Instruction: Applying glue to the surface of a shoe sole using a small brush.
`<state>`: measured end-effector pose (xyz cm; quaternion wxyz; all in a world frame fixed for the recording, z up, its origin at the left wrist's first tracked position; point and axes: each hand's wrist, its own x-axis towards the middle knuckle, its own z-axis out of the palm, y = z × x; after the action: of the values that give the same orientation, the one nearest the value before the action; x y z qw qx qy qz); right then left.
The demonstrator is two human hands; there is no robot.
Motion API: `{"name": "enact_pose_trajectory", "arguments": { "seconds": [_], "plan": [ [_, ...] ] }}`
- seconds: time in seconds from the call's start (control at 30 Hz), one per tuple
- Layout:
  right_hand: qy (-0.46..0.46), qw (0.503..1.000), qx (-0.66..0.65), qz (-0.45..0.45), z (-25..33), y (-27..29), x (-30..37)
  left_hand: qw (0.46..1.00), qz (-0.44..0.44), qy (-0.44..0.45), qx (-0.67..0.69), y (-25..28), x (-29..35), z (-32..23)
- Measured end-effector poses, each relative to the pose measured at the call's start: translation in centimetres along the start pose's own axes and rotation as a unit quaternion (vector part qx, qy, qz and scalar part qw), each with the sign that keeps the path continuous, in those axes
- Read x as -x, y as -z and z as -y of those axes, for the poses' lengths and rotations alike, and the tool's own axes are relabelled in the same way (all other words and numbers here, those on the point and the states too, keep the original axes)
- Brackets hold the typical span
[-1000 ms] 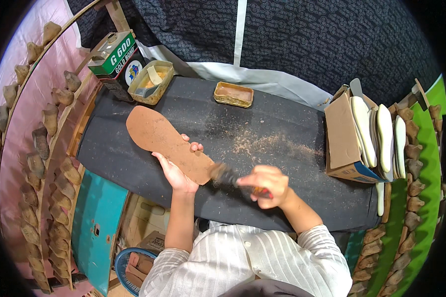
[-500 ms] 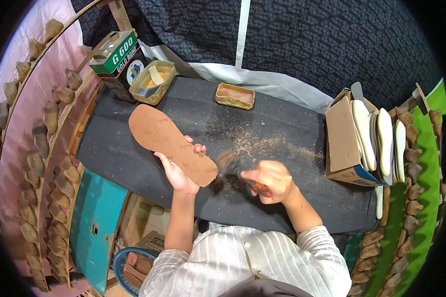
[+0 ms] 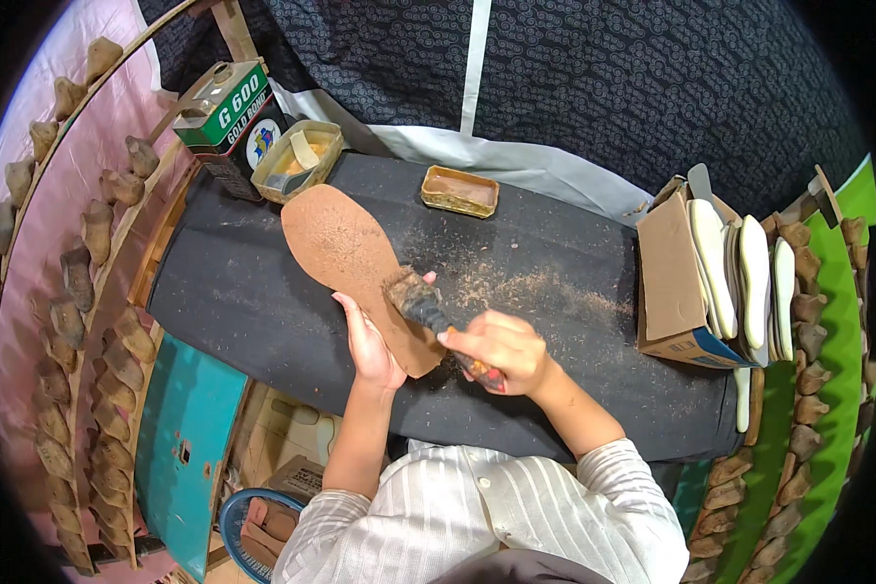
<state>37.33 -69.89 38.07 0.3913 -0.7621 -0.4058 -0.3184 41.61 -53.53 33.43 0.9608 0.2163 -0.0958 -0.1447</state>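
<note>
Over the dark cloth [image 3: 603,399] of my worktable, I hold a flat brown sole [image 3: 336,229] in my left hand [image 3: 372,350], its broad end pointing away and leftward, its narrow end toward me. My left fingers are closed on it around the middle: the thumb lies along the near edge, a fingertip shows at the far edge, and the rest are hidden beneath. My right hand [image 3: 501,355] is wrapped round the handle of a worn brush [image 3: 423,304], index finger stretched along it, and the bristles lie over the sole near its waist (whether they press or only skim, I cannot tell). I take the step in hand to be brushing the sole's upper face, where pale specks lie scattered over the broad part; whether the brush lifts them off or lays something on, I can't say. The next stroke, as I judge it, calls for a firm left grip, the face kept level, and a loose right wrist, with the bristles kept clear of that far fingertip. Beyond my hands, shavings [image 3: 501,290] litter the cloth, a shallow tray [image 3: 455,205] sits farther back, and a carton [image 3: 674,268] of pale insoles [image 3: 752,277] stands to my right.
</note>
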Motion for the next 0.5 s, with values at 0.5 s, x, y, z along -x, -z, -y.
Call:
{"name": "enact_pose_trajectory", "arguments": {
  "seconds": [0.5],
  "plan": [
    [-0.076,0.992,-0.089,0.046,2.6,1.2,4.0,0.998,-0.032,0.014,0.054,1.5,-0.6,-0.4]
  ]
}}
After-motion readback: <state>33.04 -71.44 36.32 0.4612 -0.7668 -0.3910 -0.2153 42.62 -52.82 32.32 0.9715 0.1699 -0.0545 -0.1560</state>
